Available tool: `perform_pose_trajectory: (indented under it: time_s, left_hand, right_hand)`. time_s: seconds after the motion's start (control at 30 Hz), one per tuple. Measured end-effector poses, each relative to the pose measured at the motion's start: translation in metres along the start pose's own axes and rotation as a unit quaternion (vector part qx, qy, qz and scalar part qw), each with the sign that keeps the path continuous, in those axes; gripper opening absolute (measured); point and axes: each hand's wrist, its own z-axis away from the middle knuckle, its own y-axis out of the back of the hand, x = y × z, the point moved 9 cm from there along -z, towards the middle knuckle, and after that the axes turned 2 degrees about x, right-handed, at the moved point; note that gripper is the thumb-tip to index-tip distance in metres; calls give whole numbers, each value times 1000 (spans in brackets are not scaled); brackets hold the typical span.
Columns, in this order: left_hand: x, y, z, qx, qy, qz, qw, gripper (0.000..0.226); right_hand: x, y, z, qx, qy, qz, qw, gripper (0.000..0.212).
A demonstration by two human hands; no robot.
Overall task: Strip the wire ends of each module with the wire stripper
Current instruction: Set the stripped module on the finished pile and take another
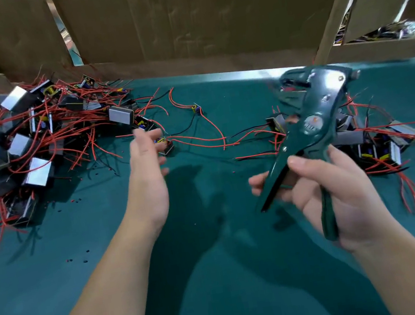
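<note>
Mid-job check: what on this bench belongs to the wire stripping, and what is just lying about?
Job:
wire stripper, gripped by the right hand
left hand, near a loose module
left module pile
right module pile

Lying about:
cardboard boxes behind
insulation scraps on the green mat

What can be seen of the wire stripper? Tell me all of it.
The wire stripper is dark green and metal-looking, with a round orange label at its pivot. Its head points up and away, blurred. The right hand grips both handles, which stand spread, holding it above the green table.
</note>
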Motion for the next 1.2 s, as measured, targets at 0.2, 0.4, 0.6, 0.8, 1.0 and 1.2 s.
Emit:
perform_pose_trajectory:
  time_s: [0.2,0.4,0.6,0.8,1.0,1.2]
  left_hand:
    - [-3,22,-3,75,-65,-347,933,30]
    - [-22,5,-5,-24,-44,-514,856,46]
    - [-22,0,-6,-35,-96,-537,838,56]
    - [-22,-3,-7,-34,-111,-541,833,40]
    - [-24,-6,-8,-55,-100,-566,816,49]
    - [4,6,-5,37,-171,-512,841,18]
  right_hand:
    - [-12,20,-1,70,74,130,986,21]
    - [-1,17,-3,47,18,75,996,25]
    - [4,22,-6,67,-31,33,997,17]
    - [8,8,-2,13,-75,6,997,36]
    - [6,-14,9,-86,-120,-83,986,53]
    - [20,-15,9,-89,-215,-81,969,33]
